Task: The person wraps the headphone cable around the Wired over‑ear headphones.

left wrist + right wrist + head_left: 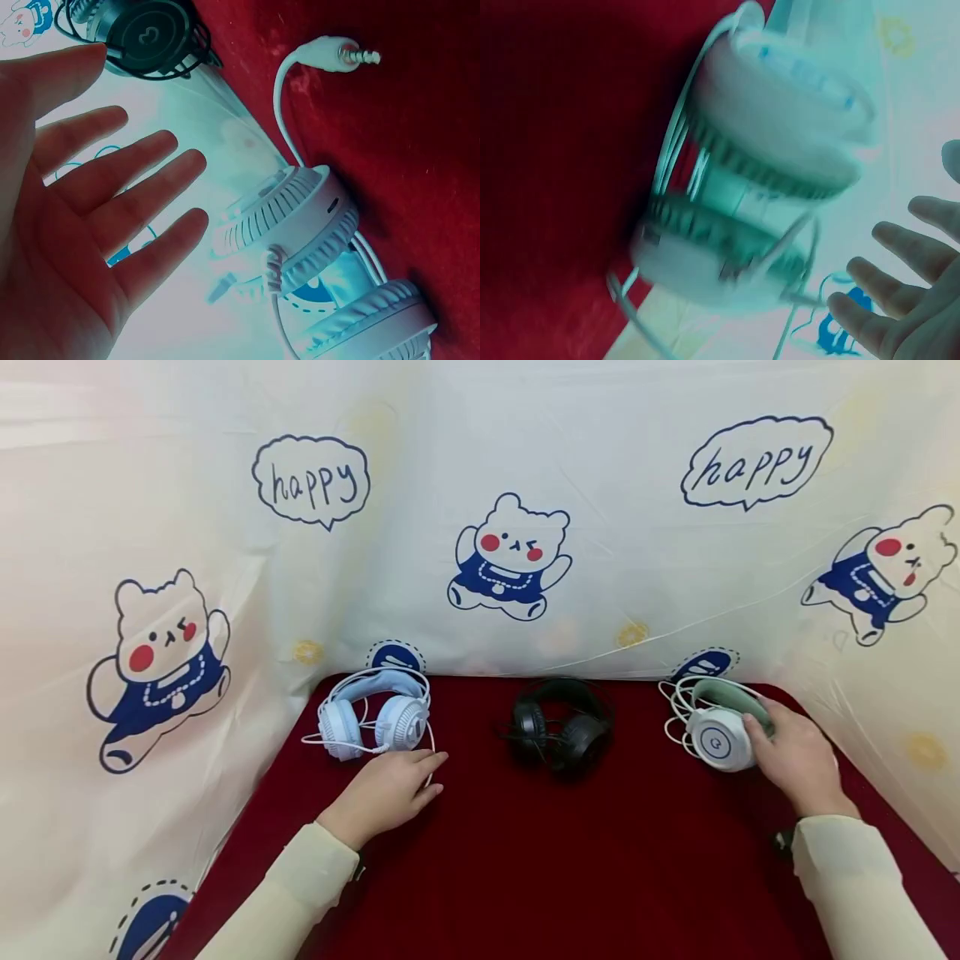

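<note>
My left hand [386, 793] hovers in front of a light blue over-ear headset [375, 718], palm facing it and fingers spread, with nothing in the grasp. In the left wrist view this headset's cable ends in a white audio plug [326, 54] over the red cloth. On the far right, my right hand [802, 760] is beside a white and green headset [720, 739], overlapping its edge in the head view. The right wrist view shows the fingers [911, 251] extended and apart from the headset, which is blurred there. Loops of white cable [677, 714] lie at its left.
A black headset [562, 727] lies between the other two, near the back edge of the table. Dark red cloth [555, 860] covers the table. White sheeting [630, 552] printed with cartoon bears closes off the back and both sides.
</note>
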`<state>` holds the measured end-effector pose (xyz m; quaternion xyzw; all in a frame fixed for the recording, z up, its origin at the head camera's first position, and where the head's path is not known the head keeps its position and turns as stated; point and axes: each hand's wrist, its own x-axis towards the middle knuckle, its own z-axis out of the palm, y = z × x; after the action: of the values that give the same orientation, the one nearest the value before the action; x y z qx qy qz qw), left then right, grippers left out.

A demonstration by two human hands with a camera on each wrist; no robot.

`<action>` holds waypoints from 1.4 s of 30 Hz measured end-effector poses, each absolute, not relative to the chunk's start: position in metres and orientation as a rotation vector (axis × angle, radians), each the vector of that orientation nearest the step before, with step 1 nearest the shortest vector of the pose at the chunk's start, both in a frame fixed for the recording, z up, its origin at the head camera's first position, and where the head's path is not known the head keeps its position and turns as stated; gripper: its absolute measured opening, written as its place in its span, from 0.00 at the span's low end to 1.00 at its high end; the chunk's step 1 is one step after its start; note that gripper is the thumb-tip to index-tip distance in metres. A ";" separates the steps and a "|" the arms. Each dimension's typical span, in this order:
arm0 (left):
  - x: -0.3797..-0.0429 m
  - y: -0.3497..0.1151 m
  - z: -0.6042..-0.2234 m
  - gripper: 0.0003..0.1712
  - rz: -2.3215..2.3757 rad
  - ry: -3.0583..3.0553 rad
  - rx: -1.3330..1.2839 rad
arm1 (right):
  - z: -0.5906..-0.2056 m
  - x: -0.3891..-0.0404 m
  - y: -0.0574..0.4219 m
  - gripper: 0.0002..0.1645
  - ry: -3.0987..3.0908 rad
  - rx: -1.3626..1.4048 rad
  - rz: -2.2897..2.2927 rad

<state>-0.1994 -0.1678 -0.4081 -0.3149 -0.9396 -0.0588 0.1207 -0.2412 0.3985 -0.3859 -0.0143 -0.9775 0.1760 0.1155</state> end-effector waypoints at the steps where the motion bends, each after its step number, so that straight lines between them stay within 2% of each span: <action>1: -0.199 -0.167 -0.409 0.25 -0.168 -2.742 -0.924 | -0.386 -0.242 0.407 0.44 -2.892 -0.065 0.512; 9: -0.197 -0.162 -0.412 0.23 -0.173 -2.700 -0.956 | -0.389 -0.247 0.467 0.52 -3.013 -0.183 0.527; 18: -0.199 -0.158 -0.409 0.22 -0.119 -2.720 -0.961 | -0.399 -0.250 0.477 0.57 -3.009 -0.353 0.547; 22: -0.198 -0.159 -0.407 0.22 -0.111 -2.726 -0.945 | -0.400 -0.252 0.476 0.54 -3.004 -0.343 0.614; 29: -0.199 -0.160 -0.406 0.23 -0.082 -2.732 -0.946 | -0.403 -0.258 0.472 0.41 -3.006 -0.366 0.678; 35: -0.202 -0.161 -0.405 0.22 -0.086 -2.713 -0.956 | -0.404 -0.261 0.469 0.35 -2.935 -0.408 0.664; 42: -0.205 -0.158 -0.403 0.21 -0.082 -2.702 -0.967 | -0.402 -0.257 0.469 0.37 -2.896 -0.425 0.681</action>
<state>-0.2052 -0.1579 -0.4030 -0.3338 -0.9325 -0.0283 0.1350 -0.2569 0.4688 -0.4022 -0.1410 -0.9614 0.2260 0.0684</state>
